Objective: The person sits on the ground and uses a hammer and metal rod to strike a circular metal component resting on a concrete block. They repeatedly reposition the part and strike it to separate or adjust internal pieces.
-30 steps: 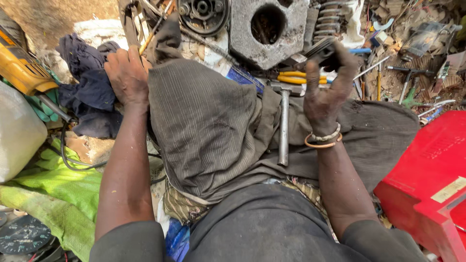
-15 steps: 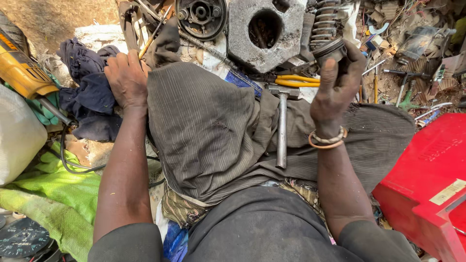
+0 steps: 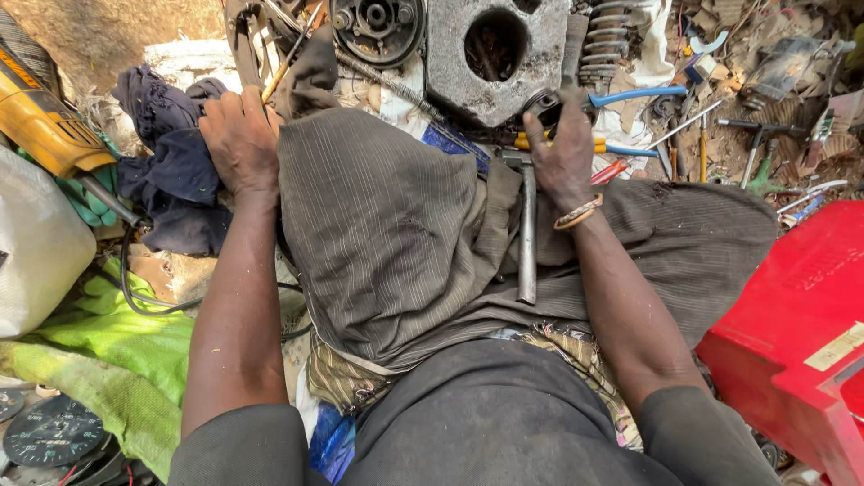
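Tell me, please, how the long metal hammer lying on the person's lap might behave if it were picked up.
The hammer looks like solid steel, so probably stiff and heavy for its size. Its round shaft might roll, though the striped trousers cradle it. The smooth shaft could feel slippery.

Left hand point(image 3: 236, 135) flat, right hand point(image 3: 562, 153) curled — arms outstretched

Hammer point(image 3: 526, 236) on lap between hands; metal block point(image 3: 498, 54) ahead; plastic case point(image 3: 792, 333) right; cloth pile point(image 3: 171, 162) left.
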